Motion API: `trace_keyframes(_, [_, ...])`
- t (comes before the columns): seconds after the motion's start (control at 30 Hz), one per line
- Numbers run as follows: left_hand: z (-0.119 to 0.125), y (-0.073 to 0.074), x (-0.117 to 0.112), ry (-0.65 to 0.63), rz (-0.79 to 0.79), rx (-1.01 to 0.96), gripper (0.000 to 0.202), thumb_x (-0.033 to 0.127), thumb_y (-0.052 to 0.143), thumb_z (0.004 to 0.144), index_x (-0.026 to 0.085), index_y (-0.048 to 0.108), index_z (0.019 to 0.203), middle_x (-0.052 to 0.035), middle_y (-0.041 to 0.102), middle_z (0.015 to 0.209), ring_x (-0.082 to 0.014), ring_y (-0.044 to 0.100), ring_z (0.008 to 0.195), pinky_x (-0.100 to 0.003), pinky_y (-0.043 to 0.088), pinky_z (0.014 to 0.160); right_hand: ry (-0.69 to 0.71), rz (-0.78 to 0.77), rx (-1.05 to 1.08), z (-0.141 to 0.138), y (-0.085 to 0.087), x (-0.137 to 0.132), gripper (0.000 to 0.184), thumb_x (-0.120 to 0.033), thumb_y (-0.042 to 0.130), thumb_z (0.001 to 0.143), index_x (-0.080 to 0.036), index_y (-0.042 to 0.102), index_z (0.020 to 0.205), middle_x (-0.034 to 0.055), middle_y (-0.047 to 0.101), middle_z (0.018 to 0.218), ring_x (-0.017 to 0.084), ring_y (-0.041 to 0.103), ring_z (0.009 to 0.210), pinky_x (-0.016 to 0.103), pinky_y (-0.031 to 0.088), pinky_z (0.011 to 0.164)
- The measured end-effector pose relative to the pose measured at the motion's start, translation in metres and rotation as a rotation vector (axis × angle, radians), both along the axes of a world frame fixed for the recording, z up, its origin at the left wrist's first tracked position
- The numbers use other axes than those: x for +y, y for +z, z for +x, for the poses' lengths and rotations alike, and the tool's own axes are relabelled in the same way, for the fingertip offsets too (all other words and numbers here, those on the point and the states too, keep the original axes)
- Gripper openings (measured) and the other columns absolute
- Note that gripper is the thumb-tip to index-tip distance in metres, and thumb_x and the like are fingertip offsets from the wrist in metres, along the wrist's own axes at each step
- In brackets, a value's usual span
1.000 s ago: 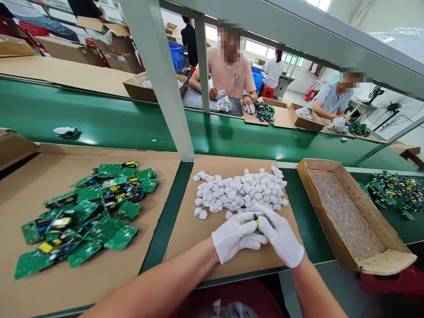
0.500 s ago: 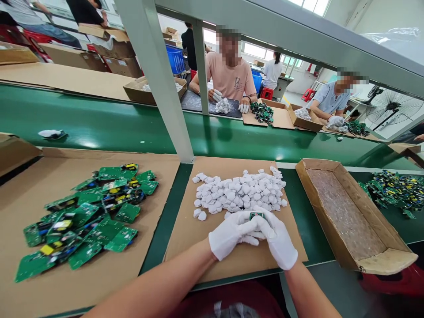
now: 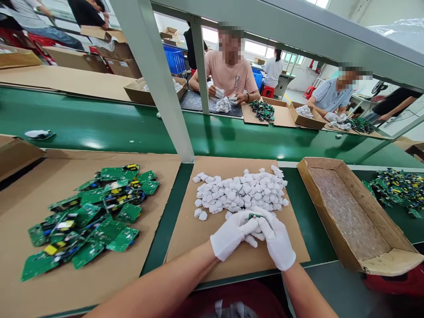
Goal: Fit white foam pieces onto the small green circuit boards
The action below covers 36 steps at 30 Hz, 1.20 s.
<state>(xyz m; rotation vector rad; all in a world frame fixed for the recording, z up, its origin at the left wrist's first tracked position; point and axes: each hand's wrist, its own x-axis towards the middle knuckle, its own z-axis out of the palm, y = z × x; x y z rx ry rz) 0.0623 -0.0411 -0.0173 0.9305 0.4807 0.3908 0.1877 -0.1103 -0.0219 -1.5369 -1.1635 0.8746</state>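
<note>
A small green circuit board (image 3: 254,216) sits between the fingertips of both my hands, mostly covered by them. My left hand (image 3: 230,234), in a white glove, is closed on it from the left. From the right, my gloved right hand (image 3: 276,238) grips the same board, thumbs close together. Just beyond my fingers lies a heap of small white pieces (image 3: 238,192) on a cardboard sheet (image 3: 185,251). Whether a white piece is also in my hands is hidden.
Larger green circuit boards (image 3: 96,229) are piled on cardboard at left. To the right stand a shallow cardboard box (image 3: 347,212) and a heap of small boards (image 3: 399,190). A metal post (image 3: 155,84) rises ahead, before a green conveyor belt (image 3: 232,137). Co-workers sit across it.
The board between my fingers has tilted, so less of its face shows. Both hands stay almost in place. Across the belt, a co-worker's hand has moved to the white heap.
</note>
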Motion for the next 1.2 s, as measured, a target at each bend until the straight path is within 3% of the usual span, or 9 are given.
trace_keyframes(0.1, [0.0,-0.003,0.001,0.026,0.001,0.012,0.032,0.04,0.065,0.074,0.012,0.063,0.088,-0.0079,0.063,0.076,-0.0163,0.062,0.071,-0.022,0.049,0.055,0.0,0.008,0.007,-0.003,-0.003,0.001,0.036,-0.041,0.047,0.089,-0.026,0.059,0.119,0.0029,0.065,0.114,0.022,0.056,0.111,0.035,0.045,0.096])
trace_keyframes(0.33, [-0.002,0.005,0.003,-0.053,-0.162,-0.089,0.026,0.035,0.061,0.078,0.015,0.061,0.094,-0.007,0.061,0.083,-0.0155,0.062,0.076,-0.023,0.049,0.062,0.016,0.017,0.024,0.005,0.0,0.0,0.043,-0.044,0.041,0.091,-0.022,0.055,0.125,0.0056,0.062,0.119,0.023,0.054,0.113,0.039,0.043,0.098])
trace_keyframes(0.53, [-0.001,0.0,0.001,-0.023,-0.15,-0.124,0.022,0.035,0.062,0.078,0.014,0.059,0.085,-0.0062,0.062,0.081,-0.0143,0.06,0.072,-0.03,0.05,0.068,0.059,-0.046,-0.135,0.004,0.004,-0.001,0.054,-0.038,0.058,0.082,-0.024,0.045,0.133,0.0044,0.068,0.107,0.021,0.066,0.087,0.032,0.055,0.077])
trace_keyframes(0.7, [0.0,0.005,0.001,-0.028,-0.165,-0.08,0.023,0.036,0.063,0.077,0.015,0.059,0.086,-0.0061,0.062,0.08,-0.0132,0.061,0.07,-0.023,0.048,0.062,0.21,0.021,0.014,0.015,0.004,-0.002,0.049,-0.048,0.045,0.088,-0.024,0.047,0.132,0.0034,0.057,0.126,0.023,0.049,0.119,0.037,0.041,0.1])
trace_keyframes(0.77, [-0.001,0.006,0.001,-0.047,-0.131,-0.061,0.025,0.038,0.06,0.079,0.014,0.06,0.086,-0.0075,0.064,0.081,-0.0139,0.062,0.072,-0.021,0.047,0.061,0.168,-0.003,0.024,0.015,0.005,-0.002,0.048,-0.048,0.042,0.09,-0.024,0.049,0.13,0.0035,0.056,0.127,0.022,0.046,0.123,0.037,0.038,0.102])
trace_keyframes(0.9, [0.0,0.003,0.001,-0.083,-0.014,-0.027,0.029,0.041,0.059,0.079,0.013,0.062,0.084,-0.0091,0.066,0.08,-0.0149,0.064,0.072,-0.02,0.047,0.06,0.095,-0.043,0.002,0.009,0.005,-0.002,0.045,-0.046,0.047,0.088,-0.026,0.05,0.129,0.0029,0.062,0.121,0.021,0.054,0.115,0.035,0.042,0.099])
trace_keyframes(1.03, [0.001,0.0,0.0,-0.035,-0.082,-0.047,0.028,0.04,0.064,0.076,0.014,0.062,0.088,-0.0062,0.063,0.082,-0.0148,0.064,0.073,-0.022,0.048,0.062,0.079,-0.002,0.041,0.009,0.001,-0.001,0.044,-0.046,0.045,0.089,-0.024,0.054,0.125,0.0041,0.062,0.12,0.023,0.05,0.118,0.039,0.039,0.102])
trace_keyframes(1.2, [0.0,-0.002,0.0,-0.061,-0.195,-0.212,0.035,0.042,0.053,0.084,0.017,0.059,0.108,-0.0116,0.062,0.101,-0.0196,0.061,0.089,-0.028,0.048,0.071,-0.024,-0.008,0.014,0.01,0.0,0.0,0.043,-0.047,0.045,0.088,-0.025,0.057,0.122,0.0046,0.062,0.119,0.024,0.053,0.114,0.041,0.042,0.099])
